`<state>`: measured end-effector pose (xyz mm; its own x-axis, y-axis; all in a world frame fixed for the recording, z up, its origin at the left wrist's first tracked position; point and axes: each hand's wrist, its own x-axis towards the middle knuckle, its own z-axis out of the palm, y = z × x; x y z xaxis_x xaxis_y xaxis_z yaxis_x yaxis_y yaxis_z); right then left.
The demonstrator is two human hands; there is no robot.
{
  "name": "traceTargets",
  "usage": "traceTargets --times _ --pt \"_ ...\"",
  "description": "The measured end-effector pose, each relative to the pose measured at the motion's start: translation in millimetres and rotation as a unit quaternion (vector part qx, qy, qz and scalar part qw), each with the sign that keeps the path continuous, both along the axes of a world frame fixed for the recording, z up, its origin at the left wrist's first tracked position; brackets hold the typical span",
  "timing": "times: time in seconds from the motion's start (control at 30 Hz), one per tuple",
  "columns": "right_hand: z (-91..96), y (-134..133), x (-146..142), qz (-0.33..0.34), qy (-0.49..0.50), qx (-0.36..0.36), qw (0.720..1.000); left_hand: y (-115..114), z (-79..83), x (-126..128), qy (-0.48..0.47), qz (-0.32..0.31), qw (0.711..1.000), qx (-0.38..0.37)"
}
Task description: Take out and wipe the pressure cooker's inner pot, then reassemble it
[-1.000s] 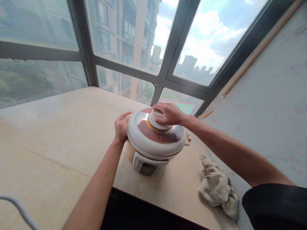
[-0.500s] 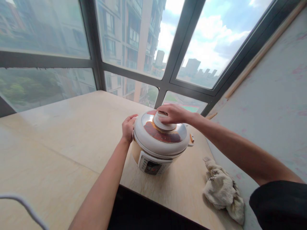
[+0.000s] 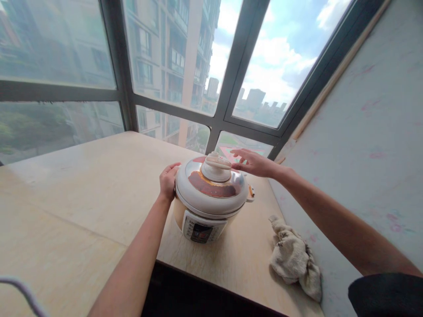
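Observation:
A white electric cooker [image 3: 206,211] stands on a pale wooden counter [image 3: 82,193] by the window, its control panel facing me. Its shiny lid [image 3: 211,189] has a white knob [image 3: 216,167] on top. My left hand [image 3: 168,180] is wrapped against the cooker's left side at the lid's rim. My right hand [image 3: 253,162] hovers just right of the knob, fingers stretched out and apart, holding nothing.
A crumpled beige cloth [image 3: 292,259] lies on the counter to the right of the cooker, near the wall [image 3: 363,145]. A grey cord [image 3: 20,293] crosses the lower left corner. Dark window frames [image 3: 228,83] run behind the counter.
My right hand has let go of the lid's knob and lifted off to the right, fingers spreading. My left hand stays on the cooker's side.

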<state>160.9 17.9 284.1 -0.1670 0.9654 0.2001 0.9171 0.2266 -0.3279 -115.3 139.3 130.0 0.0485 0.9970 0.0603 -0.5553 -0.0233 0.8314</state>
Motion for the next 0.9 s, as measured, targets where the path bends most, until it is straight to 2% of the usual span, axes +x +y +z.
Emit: traceTargets --times 0.07,0.1,0.17,0.23,0.27,0.3,0.33,0.4,0.5,0.57,0.73,0.9 --pt "-24.5 -15.8 14.9 -0.072 0.117 0.049 0.989 -1.0 0.2 0.4 -0.002 0.003 1.000 -0.003" --pt "-39.5 -24.5 19.2 -0.117 0.193 0.073 0.971 -2.1 0.6 0.5 -0.003 0.006 1.000 -0.006" --pt "-72.7 -42.0 19.4 -0.223 0.336 0.117 0.908 -5.6 1.7 0.3 -0.007 0.014 1.000 -0.010" --pt "-106.1 -57.3 6.9 -0.301 0.475 0.143 0.814 -10.7 3.2 -1.1 -0.010 0.023 1.000 -0.014" --pt "-121.2 -62.9 -3.5 -0.299 0.543 0.134 0.773 -13.9 4.0 -2.4 -0.012 0.029 0.999 -0.014" --pt "-134.4 -66.7 -15.8 -0.258 0.602 0.100 0.749 -17.6 4.8 -4.0 -0.014 0.037 0.999 -0.016" --pt "-145.4 -68.6 -28.9 -0.207 0.646 0.072 0.731 -21.6 5.5 -6.0 -0.015 0.046 0.999 -0.018" --pt "-160.2 -67.8 -53.7 -0.141 0.693 0.093 0.701 -30.8 6.4 -10.7 -0.012 0.059 0.998 -0.022" --pt "-169.0 -61.0 -75.7 -0.138 0.717 0.147 0.668 -46.6 6.8 -17.9 -0.006 0.073 0.997 -0.031" --pt "-171.4 -57.1 -79.0 -0.163 0.714 0.163 0.661 -56.9 7.1 -21.6 -0.012 0.090 0.995 -0.041" --pt "-173.6 -55.8 -74.3 -0.157 0.713 0.172 0.661 -74.8 10.7 -23.1 -0.026 0.117 0.991 -0.062" --pt "-171.0 -67.7 -64.4 -0.196 0.731 0.205 0.620 -85.5 10.2 -4.6 -0.005 0.131 0.989 -0.062"
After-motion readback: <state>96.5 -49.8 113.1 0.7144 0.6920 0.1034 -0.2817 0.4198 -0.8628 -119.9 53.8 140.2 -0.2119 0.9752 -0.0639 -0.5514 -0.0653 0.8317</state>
